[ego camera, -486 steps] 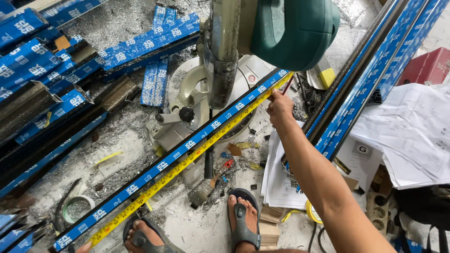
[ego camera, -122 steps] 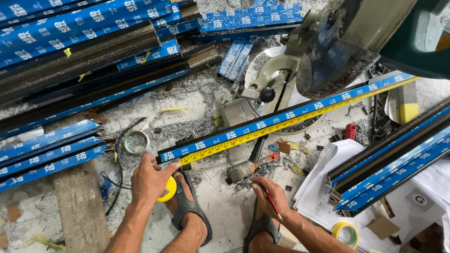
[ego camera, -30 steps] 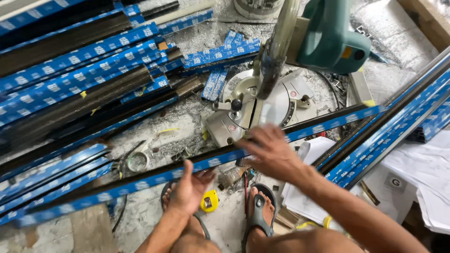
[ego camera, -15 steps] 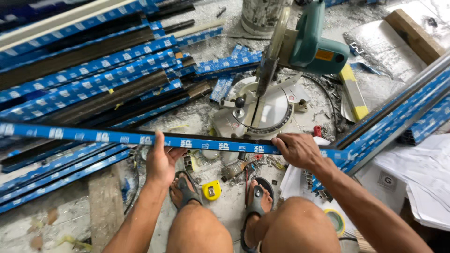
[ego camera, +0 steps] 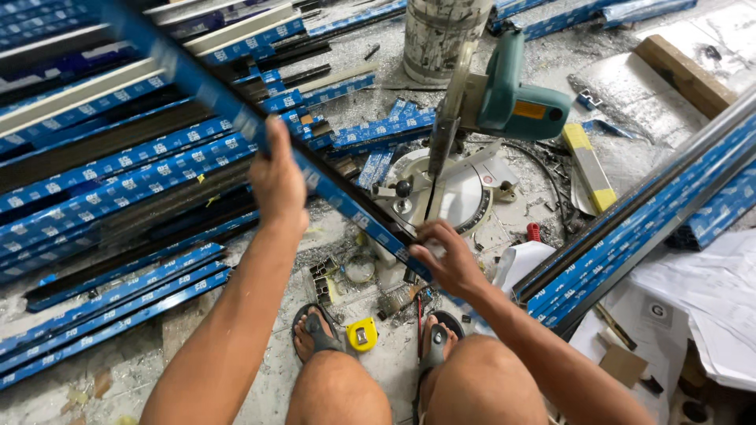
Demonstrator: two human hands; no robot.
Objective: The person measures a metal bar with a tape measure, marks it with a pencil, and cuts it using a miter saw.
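Left hand (ego camera: 276, 177): fingers clamped on long blue-filmed aluminium profile (ego camera: 236, 118), frame centre-left.
Right hand (ego camera: 445, 260): fingers clamped on its lower end.
Technique: keep it level beside green mitre saw (ego camera: 472, 142).

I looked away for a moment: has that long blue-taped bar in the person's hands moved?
Yes. The blue-taped bar lay level in front of the miter saw; now its left end is swung up and away, over the stacked profiles.
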